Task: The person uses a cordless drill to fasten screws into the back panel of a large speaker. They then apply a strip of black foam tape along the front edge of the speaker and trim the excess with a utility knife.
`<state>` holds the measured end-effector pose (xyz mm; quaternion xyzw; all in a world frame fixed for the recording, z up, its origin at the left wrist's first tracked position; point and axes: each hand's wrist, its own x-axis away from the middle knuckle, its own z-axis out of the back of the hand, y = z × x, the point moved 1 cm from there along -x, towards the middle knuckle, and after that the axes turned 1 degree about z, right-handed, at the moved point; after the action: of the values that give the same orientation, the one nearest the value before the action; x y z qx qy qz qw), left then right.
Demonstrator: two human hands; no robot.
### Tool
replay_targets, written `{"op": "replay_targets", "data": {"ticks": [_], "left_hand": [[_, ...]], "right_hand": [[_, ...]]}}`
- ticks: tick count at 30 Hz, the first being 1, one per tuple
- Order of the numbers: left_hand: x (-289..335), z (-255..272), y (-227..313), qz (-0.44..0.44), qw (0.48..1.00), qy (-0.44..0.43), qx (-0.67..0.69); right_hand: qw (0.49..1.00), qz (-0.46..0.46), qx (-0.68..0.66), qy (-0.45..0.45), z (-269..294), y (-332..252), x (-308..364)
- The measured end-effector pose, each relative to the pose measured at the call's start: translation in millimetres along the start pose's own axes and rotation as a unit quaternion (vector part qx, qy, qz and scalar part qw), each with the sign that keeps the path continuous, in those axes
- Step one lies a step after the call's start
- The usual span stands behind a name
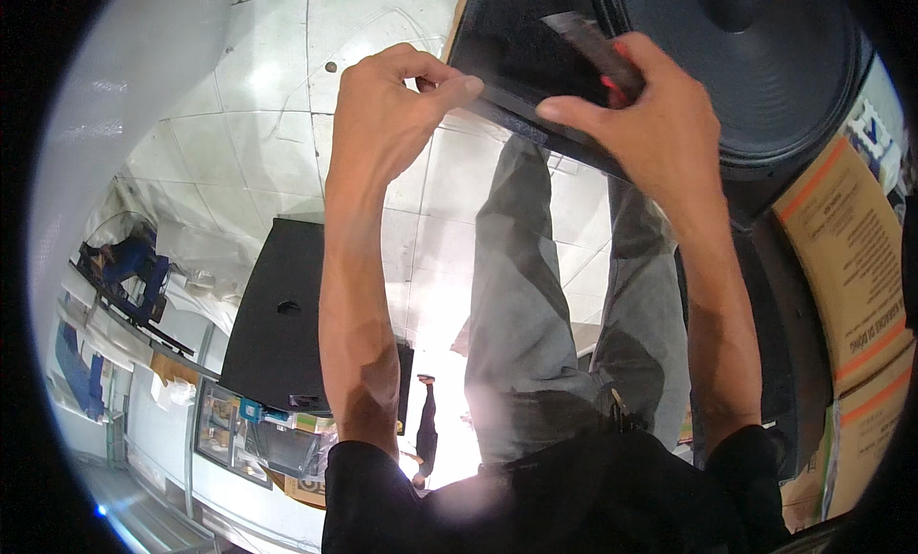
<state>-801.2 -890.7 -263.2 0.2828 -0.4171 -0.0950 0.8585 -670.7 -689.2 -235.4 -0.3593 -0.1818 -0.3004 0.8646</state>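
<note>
A large black speaker cabinet [516, 52] with a round cone [765, 86] fills the upper right. My right hand [665, 119] grips a utility knife [602, 57] with a dark and red handle; its blade points up and to the left, above the cabinet. The right thumb stretches out over the cabinet's near edge. At that edge's left end my left hand [382, 100] is closed in a pinch, thumb against fingertips. A greyish strip [512, 103] runs along the edge between the two hands. Whether the left fingers hold its end is too blurred to tell.
Cardboard boxes [851, 258] with orange stripes stand on the right. Another black cabinet [275, 315] is at lower left, near a glass-fronted case [225, 430]. White floor tiles [268, 76] lie below; a distant person [427, 430] shows past my left arm.
</note>
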Motion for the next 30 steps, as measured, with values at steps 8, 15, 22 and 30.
{"op": "replay_targets", "data": {"ticks": [8, 15, 22, 30], "left_hand": [[76.8, -20.7, -41.7, 0.206, 0.871, 0.167, 0.414], [196.8, -126.4, 75.3, 0.228, 0.707, 0.056, 0.667], [223.6, -234.2, 167.3, 0.171, 0.683, 0.109, 0.702], [270.0, -394.0, 295.7, 0.091, 0.865, -0.330, 0.366]], "right_hand": [[0.942, -0.149, -0.301, 0.011, 58.4, 68.1, 69.0], [0.783, -0.032, -0.571, -0.243, 7.3, 77.5, 172.2], [0.753, -0.132, -0.612, -0.204, 84.6, 199.3, 254.0], [0.688, -0.273, -0.671, -0.040, 203.4, 328.4, 301.7]]}}
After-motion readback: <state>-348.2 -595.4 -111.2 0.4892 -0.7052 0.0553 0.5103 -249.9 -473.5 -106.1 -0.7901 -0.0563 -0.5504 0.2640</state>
